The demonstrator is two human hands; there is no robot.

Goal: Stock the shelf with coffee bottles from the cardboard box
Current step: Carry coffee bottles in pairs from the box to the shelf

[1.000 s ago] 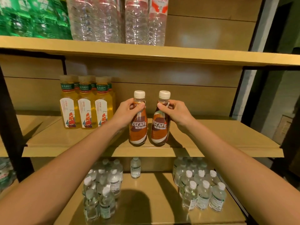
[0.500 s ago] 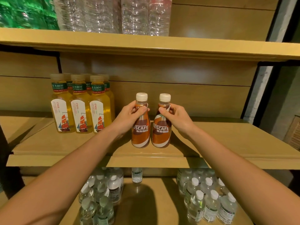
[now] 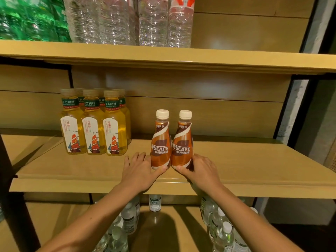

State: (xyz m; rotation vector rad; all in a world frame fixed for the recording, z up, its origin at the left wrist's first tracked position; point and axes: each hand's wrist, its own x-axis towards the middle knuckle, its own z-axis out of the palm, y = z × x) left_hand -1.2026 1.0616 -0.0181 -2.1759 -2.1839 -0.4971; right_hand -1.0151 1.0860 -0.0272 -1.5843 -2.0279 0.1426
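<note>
Two brown coffee bottles with white caps stand upright and side by side on the middle shelf [image 3: 236, 171], touching each other. My left hand [image 3: 140, 171] lies beside the left coffee bottle [image 3: 161, 142]. Its fingers are straight on the shelf board and its thumb touches the bottle's base. My right hand [image 3: 201, 170] holds the base of the right coffee bottle [image 3: 182, 144], with the thumb across the front and the fingers round its right side, partly hidden. The cardboard box is out of view.
Several yellow tea bottles [image 3: 94, 124] stand in rows left of the coffee bottles. Large water bottles [image 3: 127, 19] and green bottles [image 3: 27, 17] fill the top shelf. Small water bottles [image 3: 223, 231] stand on the lower shelf. Bare shelf board stretches right of the coffee bottles.
Both hands slid from the bottles' necks down to their bases. The bottles now stand on the shelf, and my left hand has loosened its grip to a flat touch.
</note>
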